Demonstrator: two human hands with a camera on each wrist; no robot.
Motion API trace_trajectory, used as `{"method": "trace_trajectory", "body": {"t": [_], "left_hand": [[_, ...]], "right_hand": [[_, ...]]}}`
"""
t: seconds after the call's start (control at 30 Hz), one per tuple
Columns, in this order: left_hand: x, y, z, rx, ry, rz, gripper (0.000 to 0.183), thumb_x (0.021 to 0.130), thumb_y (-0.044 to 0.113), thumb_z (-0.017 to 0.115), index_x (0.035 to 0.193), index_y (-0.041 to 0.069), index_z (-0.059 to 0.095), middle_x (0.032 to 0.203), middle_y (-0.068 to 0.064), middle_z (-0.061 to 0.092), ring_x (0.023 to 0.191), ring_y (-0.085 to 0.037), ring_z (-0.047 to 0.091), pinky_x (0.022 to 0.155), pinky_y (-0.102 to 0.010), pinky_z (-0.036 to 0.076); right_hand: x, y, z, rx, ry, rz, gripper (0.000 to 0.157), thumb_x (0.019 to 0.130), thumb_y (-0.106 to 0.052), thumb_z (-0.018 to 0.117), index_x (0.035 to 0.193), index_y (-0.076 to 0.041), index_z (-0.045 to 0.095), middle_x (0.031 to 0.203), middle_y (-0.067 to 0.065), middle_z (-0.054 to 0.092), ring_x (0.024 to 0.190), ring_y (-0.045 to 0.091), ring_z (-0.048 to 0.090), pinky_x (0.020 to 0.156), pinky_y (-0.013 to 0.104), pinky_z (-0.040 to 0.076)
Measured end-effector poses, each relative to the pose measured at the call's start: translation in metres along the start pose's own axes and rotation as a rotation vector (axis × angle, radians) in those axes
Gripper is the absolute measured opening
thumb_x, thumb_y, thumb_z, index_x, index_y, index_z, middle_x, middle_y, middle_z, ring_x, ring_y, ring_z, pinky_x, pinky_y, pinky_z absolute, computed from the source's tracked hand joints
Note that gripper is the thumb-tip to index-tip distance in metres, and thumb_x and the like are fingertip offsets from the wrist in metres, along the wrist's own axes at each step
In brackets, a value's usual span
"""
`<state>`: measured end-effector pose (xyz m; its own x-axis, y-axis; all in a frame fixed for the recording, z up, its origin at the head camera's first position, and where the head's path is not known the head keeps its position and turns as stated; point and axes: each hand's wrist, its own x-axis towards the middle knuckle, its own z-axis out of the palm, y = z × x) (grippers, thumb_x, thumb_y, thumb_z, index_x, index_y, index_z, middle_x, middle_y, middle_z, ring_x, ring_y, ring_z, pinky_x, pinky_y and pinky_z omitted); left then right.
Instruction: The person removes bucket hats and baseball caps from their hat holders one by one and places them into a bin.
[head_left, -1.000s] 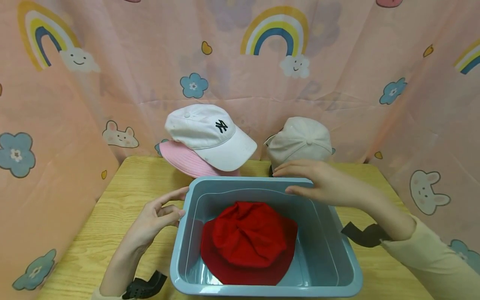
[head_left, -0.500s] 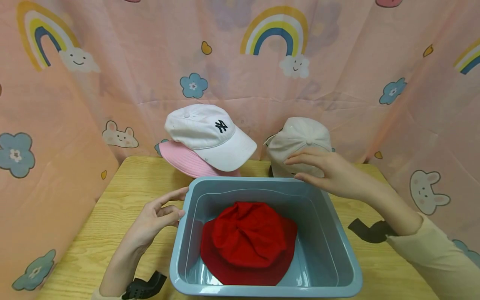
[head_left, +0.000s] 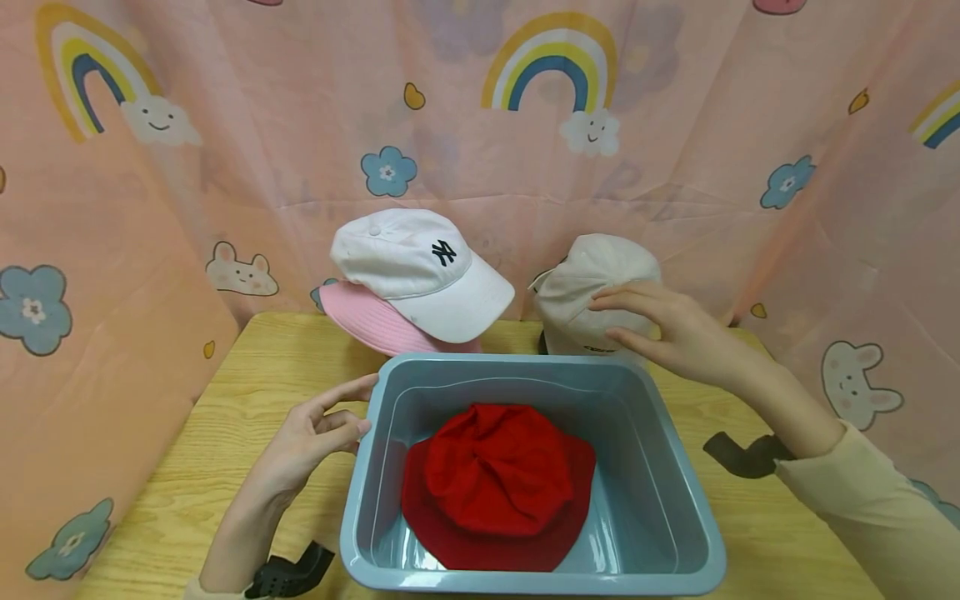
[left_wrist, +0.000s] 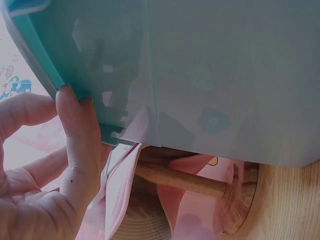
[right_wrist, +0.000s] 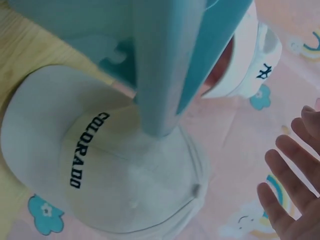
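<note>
Blue tub (head_left: 532, 582) sits on the wooden table (head_left: 262, 367), and inside it a red hat (head_left: 498, 475) lies crown up on the floor, a little to the 9 o'clock side of the middle. The left hand (head_left: 307, 435) is at the tub's 10 o'clock, bent thumb and fingers pinching the rim from outside; the red hat lies at its 4 o'clock, well apart from those fingertips. The right hand (head_left: 678, 329) hangs off the tub's 1 to 2 o'clock, fingers loosely spread and holding nothing, with the red hat down at its 7 o'clock. Nearest those fingertips, at 10 o'clock from the hand, is a cream cap (head_left: 600, 258) lettered COLORADO; the right wrist view shows the tips clear of it. At the tub's 11 o'clock a white cap (head_left: 412, 254) with a dark monogram rests over a pink hat (head_left: 367, 321). Behind it all, toward 12 o'clock, hangs a pink cloth (head_left: 300, 150) printed with rainbows and flowers
</note>
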<state>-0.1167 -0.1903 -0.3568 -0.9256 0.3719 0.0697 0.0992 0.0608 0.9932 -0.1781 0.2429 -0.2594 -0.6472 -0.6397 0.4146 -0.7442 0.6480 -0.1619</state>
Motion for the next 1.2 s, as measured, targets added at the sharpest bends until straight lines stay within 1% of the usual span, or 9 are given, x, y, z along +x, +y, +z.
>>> {"method": "trace_trajectory", "body": {"t": [0.1, 0.23, 0.4, 0.53, 0.6, 0.7, 0.77, 0.87, 1.2], "left_hand": [[0.000, 0.000, 0.000, 0.002, 0.000, 0.002, 0.053, 0.093, 0.006, 0.059, 0.143, 0.002, 0.042, 0.120, -0.001, 0.052, 0.078, -0.009, 0.066, 0.073, -0.030, 0.057], [0.000, 0.000, 0.000, 0.004, 0.001, 0.001, 0.053, 0.094, 0.006, 0.059, 0.143, 0.001, 0.041, 0.119, -0.001, 0.052, 0.078, -0.008, 0.066, 0.073, -0.030, 0.057], [0.000, 0.000, -0.001, 0.006, 0.000, -0.001, 0.053, 0.094, 0.006, 0.059, 0.143, 0.001, 0.041, 0.119, -0.001, 0.052, 0.078, -0.008, 0.066, 0.073, -0.030, 0.057], [0.000, -0.001, -0.001, 0.002, -0.004, -0.002, 0.053, 0.094, 0.006, 0.059, 0.143, 0.001, 0.041, 0.119, -0.001, 0.052, 0.078, -0.007, 0.066, 0.072, -0.030, 0.057], [0.001, -0.001, -0.001, -0.002, -0.005, -0.003, 0.053, 0.094, 0.006, 0.058, 0.143, 0.001, 0.041, 0.119, -0.001, 0.052, 0.078, -0.007, 0.065, 0.072, -0.030, 0.057], [0.001, -0.001, -0.001, -0.005, -0.004, -0.003, 0.053, 0.094, 0.006, 0.058, 0.143, 0.001, 0.041, 0.119, 0.000, 0.052, 0.078, -0.007, 0.065, 0.072, -0.030, 0.057], [0.001, -0.001, -0.001, -0.005, -0.004, -0.003, 0.053, 0.094, 0.006, 0.058, 0.143, 0.001, 0.041, 0.119, 0.000, 0.052, 0.078, -0.007, 0.065, 0.072, -0.030, 0.057], [0.000, -0.001, -0.001, -0.003, -0.005, 0.000, 0.053, 0.094, 0.006, 0.058, 0.143, 0.001, 0.041, 0.119, 0.000, 0.052, 0.078, -0.007, 0.066, 0.072, -0.029, 0.057], [0.001, -0.002, -0.001, -0.002, -0.008, 0.001, 0.053, 0.094, 0.006, 0.058, 0.144, 0.000, 0.040, 0.119, 0.001, 0.053, 0.078, -0.007, 0.065, 0.072, -0.029, 0.057]], "right_hand": [[0.000, 0.005, 0.001, 0.000, 0.029, 0.006, 0.045, 0.084, -0.006, 0.071, 0.126, -0.014, 0.061, 0.125, 0.004, 0.063, 0.116, 0.021, 0.055, 0.090, 0.027, 0.045], [0.000, 0.012, 0.003, 0.014, 0.070, 0.005, 0.046, 0.081, -0.003, 0.072, 0.125, -0.012, 0.062, 0.125, 0.006, 0.063, 0.116, 0.022, 0.055, 0.090, 0.016, 0.042], [0.002, 0.021, 0.007, 0.036, 0.096, 0.017, 0.046, 0.081, -0.004, 0.073, 0.125, -0.013, 0.063, 0.126, 0.007, 0.062, 0.117, 0.025, 0.054, 0.095, 0.015, 0.039], [0.003, 0.025, 0.009, 0.041, 0.111, 0.034, 0.045, 0.080, -0.002, 0.073, 0.124, -0.012, 0.063, 0.126, 0.007, 0.062, 0.119, 0.025, 0.054, 0.099, 0.014, 0.037], [0.003, 0.028, 0.010, 0.042, 0.112, 0.046, 0.045, 0.080, 0.000, 0.073, 0.123, -0.011, 0.063, 0.125, 0.008, 0.063, 0.119, 0.027, 0.054, 0.101, 0.022, 0.041], [0.004, 0.034, 0.012, 0.046, 0.106, 0.077, 0.046, 0.080, 0.000, 0.072, 0.124, -0.009, 0.062, 0.126, 0.011, 0.062, 0.119, 0.030, 0.053, 0.100, 0.043, 0.044], [0.004, 0.037, 0.013, 0.055, 0.100, 0.106, 0.046, 0.082, -0.001, 0.071, 0.126, -0.009, 0.061, 0.127, 0.013, 0.061, 0.120, 0.033, 0.052, 0.096, 0.054, 0.044], [0.004, 0.043, 0.016, 0.071, 0.100, 0.143, 0.046, 0.083, -0.002, 0.070, 0.127, -0.007, 0.060, 0.129, 0.017, 0.059, 0.121, 0.036, 0.050, 0.097, 0.059, 0.042], [0.005, 0.059, 0.027, 0.091, 0.154, 0.206, 0.048, 0.084, 0.000, 0.070, 0.130, -0.005, 0.057, 0.132, 0.019, 0.055, 0.125, 0.039, 0.048, 0.098, 0.059, 0.041]]}}
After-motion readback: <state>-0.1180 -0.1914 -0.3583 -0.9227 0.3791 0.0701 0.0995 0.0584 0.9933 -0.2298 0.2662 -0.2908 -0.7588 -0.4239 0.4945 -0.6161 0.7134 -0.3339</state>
